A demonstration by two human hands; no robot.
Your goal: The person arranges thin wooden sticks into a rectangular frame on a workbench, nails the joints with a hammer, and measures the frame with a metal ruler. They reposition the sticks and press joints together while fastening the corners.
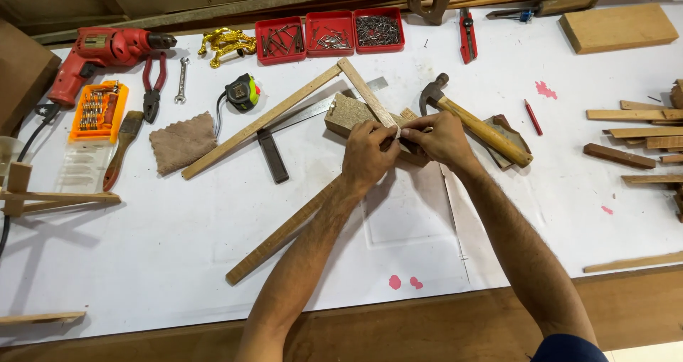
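While I look down at the white table (pixel 178 241), my left hand (pixel 368 153) and my right hand (pixel 441 138) meet over a thin wooden stick (pixel 366 91). My fingers pinch a small white bit (pixel 398 132) between them, right on the stick. The stick joins a longer stick (pixel 260 123) at a corner. A wood block (pixel 346 113) sits under it. A hammer (pixel 473 123) lies just beside my right hand. Three red trays (pixel 329 33) of nails sit far up the table.
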